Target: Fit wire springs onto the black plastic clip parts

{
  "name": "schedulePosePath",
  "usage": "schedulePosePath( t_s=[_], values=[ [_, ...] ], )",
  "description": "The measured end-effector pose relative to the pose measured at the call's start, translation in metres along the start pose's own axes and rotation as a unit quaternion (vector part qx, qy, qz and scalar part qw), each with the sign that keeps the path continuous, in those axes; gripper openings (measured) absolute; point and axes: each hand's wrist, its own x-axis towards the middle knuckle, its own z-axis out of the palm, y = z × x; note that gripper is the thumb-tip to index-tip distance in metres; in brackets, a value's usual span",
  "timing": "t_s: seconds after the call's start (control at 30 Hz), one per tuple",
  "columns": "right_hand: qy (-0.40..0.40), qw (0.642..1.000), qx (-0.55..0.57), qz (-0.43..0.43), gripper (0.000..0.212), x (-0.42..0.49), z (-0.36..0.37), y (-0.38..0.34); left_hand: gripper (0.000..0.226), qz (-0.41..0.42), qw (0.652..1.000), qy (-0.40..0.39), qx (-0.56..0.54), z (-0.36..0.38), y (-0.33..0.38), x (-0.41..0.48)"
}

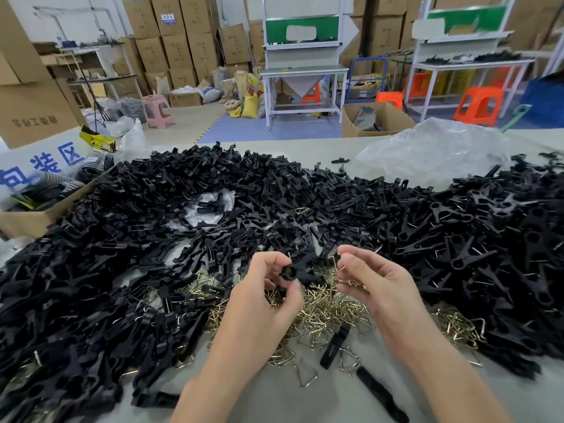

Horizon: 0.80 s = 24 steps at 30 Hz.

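My left hand [268,297] grips a black plastic clip part [297,271] between thumb and fingers, its round end facing me. Just to its right, my right hand [370,280] pinches a thin wire spring [338,265] and cups a few more brass-coloured springs in its palm. The two hands hover close together, a small gap between clip and spring. Below them lies a loose heap of wire springs [317,312] on the grey table.
A huge pile of black clip parts [152,239] covers the table left and centre, and another mound [488,239] fills the right. A cardboard box [33,215] sits at far left, crumpled clear plastic [433,151] at back right. Bare table surface [274,398] shows near me.
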Motion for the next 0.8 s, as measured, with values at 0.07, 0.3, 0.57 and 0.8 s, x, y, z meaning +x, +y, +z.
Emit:
schedulePosePath(
  t_s=[0.07, 0.3, 0.57, 0.8],
  values=[
    [0.005, 1.000, 0.005, -0.015, 0.027, 0.001, -0.002, 0.000, 0.029, -0.001, 1.000, 0.000, 0.003, 0.000, 0.000, 0.000],
    [-0.025, 0.978, -0.178, -0.108, 0.010, -0.005, 0.000, -0.001, 0.030, -0.003, 1.000, 0.003, 0.018, 0.000, 0.001, 0.000],
    [-0.047, 0.835, -0.477, -0.270, 0.020, -0.016, 0.006, 0.003, 0.028, 0.006, 1.000, 0.009, 0.027, 0.001, 0.000, 0.001],
    [-0.075, 0.744, -0.555, -0.364, 0.062, -0.015, 0.000, -0.004, 0.026, 0.010, 0.999, 0.008, 0.037, 0.002, -0.003, 0.001]
  ],
)
